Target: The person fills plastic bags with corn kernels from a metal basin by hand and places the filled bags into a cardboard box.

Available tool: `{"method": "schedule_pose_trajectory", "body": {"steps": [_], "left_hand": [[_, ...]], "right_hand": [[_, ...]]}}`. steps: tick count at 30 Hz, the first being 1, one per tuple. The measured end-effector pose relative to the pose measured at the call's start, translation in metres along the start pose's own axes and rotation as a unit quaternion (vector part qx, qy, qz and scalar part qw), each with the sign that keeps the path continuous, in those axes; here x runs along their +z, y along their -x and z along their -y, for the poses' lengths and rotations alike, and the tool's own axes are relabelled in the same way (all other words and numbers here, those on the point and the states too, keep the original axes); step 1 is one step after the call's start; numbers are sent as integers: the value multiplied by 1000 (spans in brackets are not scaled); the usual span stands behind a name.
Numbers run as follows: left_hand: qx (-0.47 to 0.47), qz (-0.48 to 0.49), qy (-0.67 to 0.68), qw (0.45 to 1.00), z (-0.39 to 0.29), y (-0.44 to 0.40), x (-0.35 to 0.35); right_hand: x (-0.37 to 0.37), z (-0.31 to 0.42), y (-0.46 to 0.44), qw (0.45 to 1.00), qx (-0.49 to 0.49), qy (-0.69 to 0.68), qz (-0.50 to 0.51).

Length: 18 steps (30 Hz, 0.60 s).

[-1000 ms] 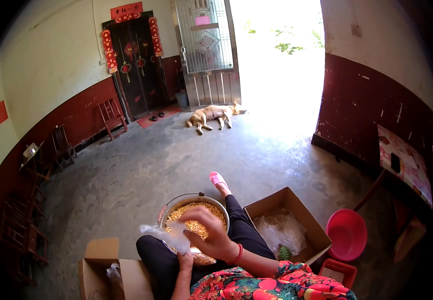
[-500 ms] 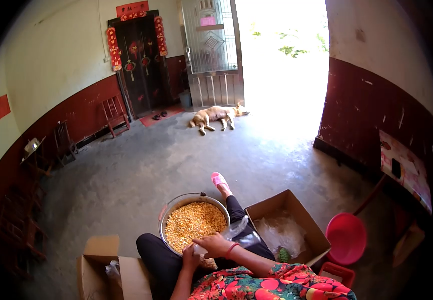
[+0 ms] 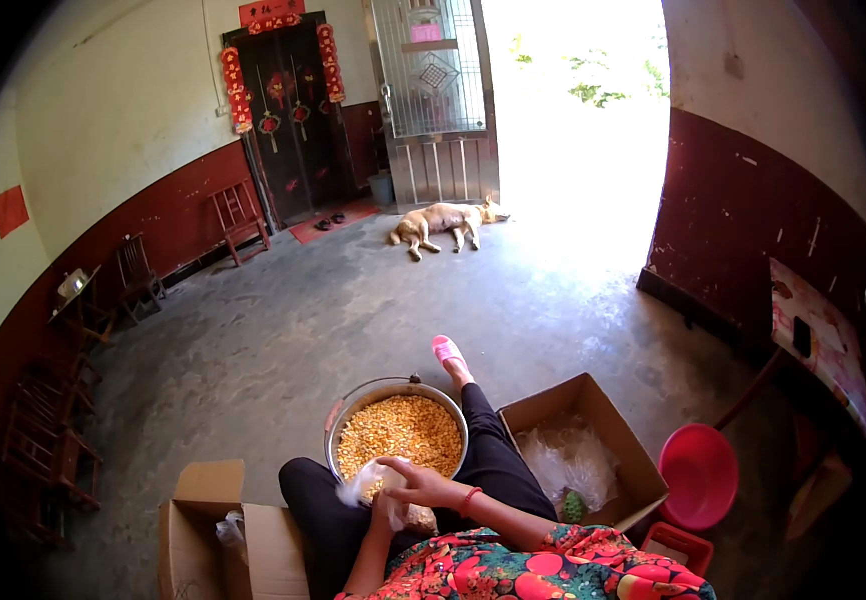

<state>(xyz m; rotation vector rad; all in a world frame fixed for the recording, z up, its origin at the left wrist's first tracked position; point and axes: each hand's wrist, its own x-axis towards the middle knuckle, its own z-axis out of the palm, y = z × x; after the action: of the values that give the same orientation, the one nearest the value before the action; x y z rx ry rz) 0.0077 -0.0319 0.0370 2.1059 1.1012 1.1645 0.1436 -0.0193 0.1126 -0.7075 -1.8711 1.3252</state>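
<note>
A metal bucket (image 3: 330, 433) with a wire handle stands between my legs, full of yellow corn kernels (image 3: 400, 430). Over its near edge my left hand (image 3: 387, 513) is closed around the neck of a clear plastic bag (image 3: 420, 518), whose lower part holds kernels and rests at my lap. My right hand (image 3: 426, 487), with a red band on the wrist, pinches the bag's loose top (image 3: 358, 488), which sticks out to the left. Its fingertips are partly hidden by the plastic.
An open cardboard box (image 3: 643, 470) with plastic bags is at the right, beside a pink basin (image 3: 698, 476) and a red basket (image 3: 678, 545). Another box (image 3: 278, 550) is at the left. A dog (image 3: 445, 222) lies near the doorway; chairs (image 3: 238, 220) line the left wall.
My right hand has come down from above the bucket to the bag's neck beside my left hand. The bag's top has swung from the right to the left. The view has shifted slightly.
</note>
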Motion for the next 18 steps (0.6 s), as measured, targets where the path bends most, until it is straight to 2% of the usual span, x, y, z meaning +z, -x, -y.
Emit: {"method": "schedule_pose_trajectory", "body": {"steps": [2, 3, 5, 7, 10, 11, 12, 13, 15, 18], "left_hand": [[9, -3, -12, 1000, -1, -10, 2], [8, -3, -11, 1000, -5, -11, 1], [-182, 55, 15, 982, -15, -9, -2], [-176, 45, 39, 983, -14, -8, 0], [-160, 23, 74, 984, -13, -8, 2], [-177, 6, 71, 982, -9, -7, 5], [-193, -10, 69, 979, -5, -6, 6], [-193, -10, 69, 979, -2, -5, 8], [-257, -32, 91, 962, 3, -5, 9], [-234, -64, 141, 960, 7, -5, 9]], "right_hand": [[-4, -15, 8, 957, 85, 275, -27], [-5, -15, 13, 949, 118, 292, -31], [-7, -12, 18, 938, 142, 315, -33], [-11, 2, 18, 913, 206, 352, -15], [-16, -8, 16, 915, 194, 354, -30], [-16, -22, 20, 927, 116, 343, -96], [-18, -22, 21, 927, 116, 343, -97], [-20, -22, 21, 923, 135, 338, -126], [-26, -32, 22, 912, 145, 326, -202], [-38, -59, 31, 890, 170, 346, -244]]}}
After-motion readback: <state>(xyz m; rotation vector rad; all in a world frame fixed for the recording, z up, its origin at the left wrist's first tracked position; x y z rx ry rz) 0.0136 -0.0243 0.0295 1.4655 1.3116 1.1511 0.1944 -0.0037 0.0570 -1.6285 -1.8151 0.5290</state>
